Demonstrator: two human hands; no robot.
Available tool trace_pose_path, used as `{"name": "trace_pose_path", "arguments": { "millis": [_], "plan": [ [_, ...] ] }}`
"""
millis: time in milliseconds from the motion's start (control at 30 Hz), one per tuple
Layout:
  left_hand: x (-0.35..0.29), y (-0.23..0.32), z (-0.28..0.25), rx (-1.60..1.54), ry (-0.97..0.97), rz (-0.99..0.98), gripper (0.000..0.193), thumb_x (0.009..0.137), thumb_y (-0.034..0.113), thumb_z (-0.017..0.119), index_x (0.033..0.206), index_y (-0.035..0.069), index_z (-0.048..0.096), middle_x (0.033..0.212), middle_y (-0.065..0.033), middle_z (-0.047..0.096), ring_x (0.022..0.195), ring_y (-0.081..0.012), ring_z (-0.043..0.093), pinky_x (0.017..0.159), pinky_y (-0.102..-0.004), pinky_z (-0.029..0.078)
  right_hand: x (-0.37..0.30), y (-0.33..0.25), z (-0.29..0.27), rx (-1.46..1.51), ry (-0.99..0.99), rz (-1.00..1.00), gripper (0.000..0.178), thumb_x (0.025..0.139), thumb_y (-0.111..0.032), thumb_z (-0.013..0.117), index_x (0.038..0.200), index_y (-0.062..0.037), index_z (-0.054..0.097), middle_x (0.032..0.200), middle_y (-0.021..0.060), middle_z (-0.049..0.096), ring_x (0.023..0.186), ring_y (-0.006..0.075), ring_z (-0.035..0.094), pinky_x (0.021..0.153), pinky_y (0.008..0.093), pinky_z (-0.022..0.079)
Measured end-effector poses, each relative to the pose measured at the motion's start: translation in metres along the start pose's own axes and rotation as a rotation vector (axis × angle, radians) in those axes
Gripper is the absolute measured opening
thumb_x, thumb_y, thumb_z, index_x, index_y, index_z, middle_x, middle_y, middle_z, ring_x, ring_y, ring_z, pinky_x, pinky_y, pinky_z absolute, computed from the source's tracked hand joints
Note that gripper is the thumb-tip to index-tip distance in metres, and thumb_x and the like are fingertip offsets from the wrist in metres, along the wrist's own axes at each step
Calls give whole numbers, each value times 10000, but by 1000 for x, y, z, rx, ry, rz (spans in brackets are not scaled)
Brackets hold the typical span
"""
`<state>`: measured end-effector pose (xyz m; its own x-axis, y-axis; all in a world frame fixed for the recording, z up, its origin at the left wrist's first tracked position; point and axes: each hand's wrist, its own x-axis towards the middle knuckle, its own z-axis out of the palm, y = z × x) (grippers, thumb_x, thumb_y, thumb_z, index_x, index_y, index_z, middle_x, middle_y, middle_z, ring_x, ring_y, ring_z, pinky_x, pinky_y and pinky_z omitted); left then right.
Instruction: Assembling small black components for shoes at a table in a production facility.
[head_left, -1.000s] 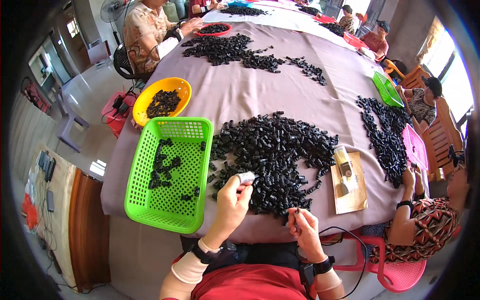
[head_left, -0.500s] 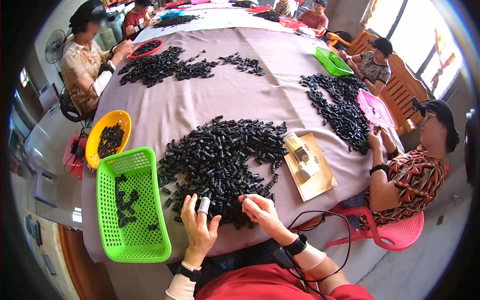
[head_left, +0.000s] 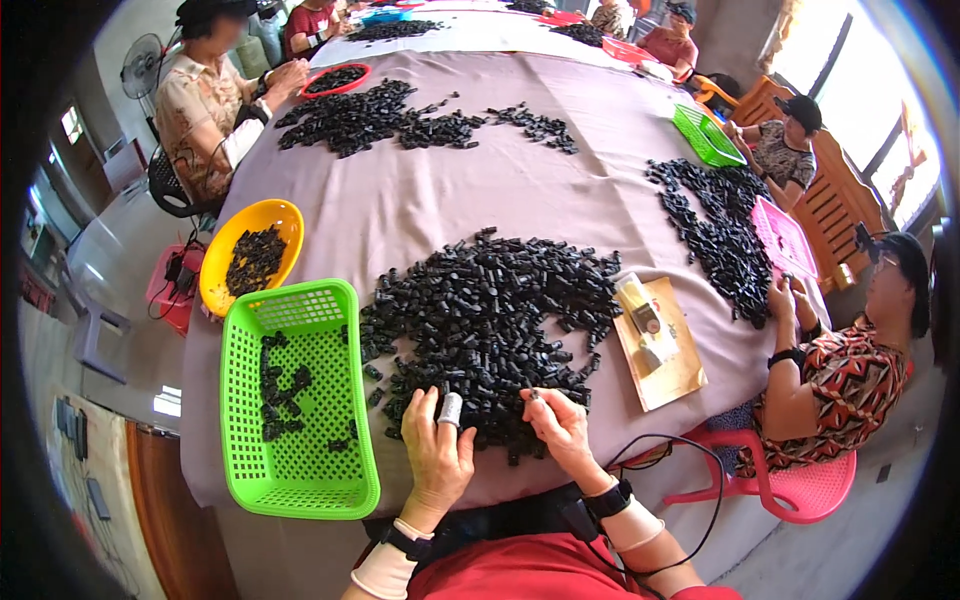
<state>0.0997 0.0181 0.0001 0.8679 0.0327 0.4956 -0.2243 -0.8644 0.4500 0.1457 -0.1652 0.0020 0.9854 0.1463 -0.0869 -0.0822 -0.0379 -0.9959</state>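
A large pile of short black cylindrical pieces (head_left: pixel 480 320) lies in front of me on the cloth-covered table. My left hand (head_left: pixel 437 455) is at the pile's near edge, fingers stretched out and thumb apart, with nothing visible in it. A grey-white wrap (head_left: pixel 451 409) covers one of its fingers. To its right, my right hand (head_left: pixel 562 432) is closed in a pinch over the near side of the pile. Something tiny shows at its fingertips, too small to name. Left of my hands, a green perforated basket (head_left: pixel 368 430) holds some black pieces.
A yellow bowl (head_left: pixel 291 235) with dark bits sits beyond the basket. Right of the pile lies a tan booklet (head_left: pixel 675 381) with small objects on it. A black cable (head_left: pixel 722 480) loops by my right forearm. Co-workers sit around the table beside other black piles (head_left: pixel 725 230).
The whole scene has shifted rightward in the picture as my head turned. Both hands stay at the pile's near edge, the left spread and the right pinching.
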Motion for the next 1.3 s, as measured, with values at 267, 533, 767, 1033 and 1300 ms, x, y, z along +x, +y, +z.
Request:
{"name": "trace_pose_path", "arguments": {
  "millis": [267,533,767,1033,1300],
  "plan": [
    [-1,-3,-4,-82,-76,-58,420,821,210,588,1122,-68,498,1242,-244,412,1193,-445,359,1001,-557,259,-5,1,5,-142,67,-100,161,867,-83,531,980,8,600,690,-6,567,582,45,470,535,197,393],
    [6,-3,-3,-111,-114,-89,384,754,131,621,1082,-52,537,1220,-229,435,1172,-432,394,990,-553,275,6,-6,8,-265,46,-215,166,829,-52,536,969,22,589,713,49,580,586,99,515,555,224,423],
    [7,-1,1,-70,-62,-49,358,765,92,597,1085,-57,534,1218,-232,441,1152,-421,414,985,-533,295,8,1,9,-276,36,-226,165,832,-78,564,972,8,582,692,52,545,592,109,498,553,240,409],
    [2,3,4,49,16,10,308,754,95,614,1036,-20,567,1203,-222,446,1139,-402,420,976,-523,319,5,1,12,-212,89,-282,184,863,-135,594,973,13,585,639,11,516,568,73,453,527,227,392],
    [-3,5,13,16,117,9,357,809,147,583,1118,-28,550,1192,-210,457,1125,-394,424,972,-488,325,5,6,10,-173,107,-299,203,880,-178,586,954,11,581,656,38,569,592,79,493,552,245,423]
  ]
}}
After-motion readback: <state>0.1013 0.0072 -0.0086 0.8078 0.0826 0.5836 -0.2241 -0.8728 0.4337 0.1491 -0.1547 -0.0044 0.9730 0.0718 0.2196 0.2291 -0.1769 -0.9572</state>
